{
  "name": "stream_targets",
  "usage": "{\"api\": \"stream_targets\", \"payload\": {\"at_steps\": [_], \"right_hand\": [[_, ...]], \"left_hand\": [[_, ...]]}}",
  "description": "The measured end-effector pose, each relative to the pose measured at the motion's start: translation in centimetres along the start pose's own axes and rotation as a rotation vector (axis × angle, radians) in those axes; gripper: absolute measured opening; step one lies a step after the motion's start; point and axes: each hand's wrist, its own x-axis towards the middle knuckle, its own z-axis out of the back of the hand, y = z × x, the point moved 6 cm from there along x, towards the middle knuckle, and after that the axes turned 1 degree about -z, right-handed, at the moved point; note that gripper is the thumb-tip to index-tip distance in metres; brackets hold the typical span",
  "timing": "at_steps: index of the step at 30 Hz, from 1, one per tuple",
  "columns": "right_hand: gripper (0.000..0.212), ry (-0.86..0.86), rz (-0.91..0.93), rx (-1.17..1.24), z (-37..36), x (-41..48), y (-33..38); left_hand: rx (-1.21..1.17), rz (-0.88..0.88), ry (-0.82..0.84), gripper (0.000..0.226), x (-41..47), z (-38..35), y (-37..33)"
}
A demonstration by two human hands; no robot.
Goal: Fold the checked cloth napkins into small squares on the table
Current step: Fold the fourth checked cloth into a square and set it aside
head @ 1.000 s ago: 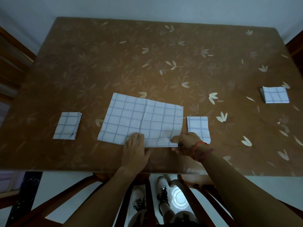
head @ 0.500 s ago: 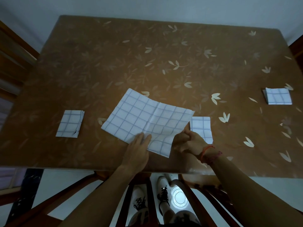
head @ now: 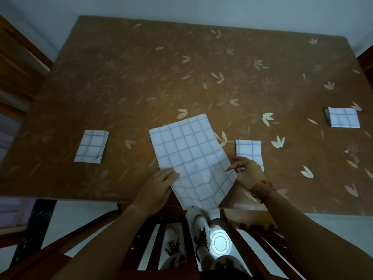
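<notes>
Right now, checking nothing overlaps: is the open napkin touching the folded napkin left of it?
Apart. The head view shows bare table between the open napkin and the left folded napkin.

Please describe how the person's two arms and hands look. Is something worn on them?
Both forearms are bare, with no sleeve in view. The right hand has a thin red thread bracelet wound several times around its wrist. The left hand shows no glove, watch or band.

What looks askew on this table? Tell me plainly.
The unfolded checked napkin lies skewed to the edges of the table, and its near corner hangs past the front edge. It also looks rumpled near that corner.
</notes>
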Motion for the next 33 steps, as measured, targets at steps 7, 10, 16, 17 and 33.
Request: {"api": "stream_targets", "payload": {"at_steps": [7, 10, 16, 17, 33], "right_hand": [[0.038, -0.009, 0.122, 0.005, 0.3, -1.3, 1.8], [0.026, 0.022, 0.098, -0.02, -0.1, -0.9, 1.7], [0.016, 0.037, 0.011, 0.031, -0.6, 0.8, 1.0], [0.018, 0.037, 0.008, 0.056, -0.7, 1.2, 1.1], [0.03, -0.004, -0.132, 0.001, -3.2, 7.2, 0.0]], "left_hand": [[-0.082, 0.143, -0.081, 0.036, -1.3, 0.6, 1.7], [-0.134, 0.195, -0.116, 0.033, -1.6, 1.3, 2.1], [-0.212, 0.335, -0.134, 0.019, -0.6, 3.1, 2.2], [-0.212, 0.354, -0.135, 0.022, -0.3, 3.4, 2.3], [-0.32, 0.611, -0.158, 0.011, 3.7, 3.5, 6.8]]}}
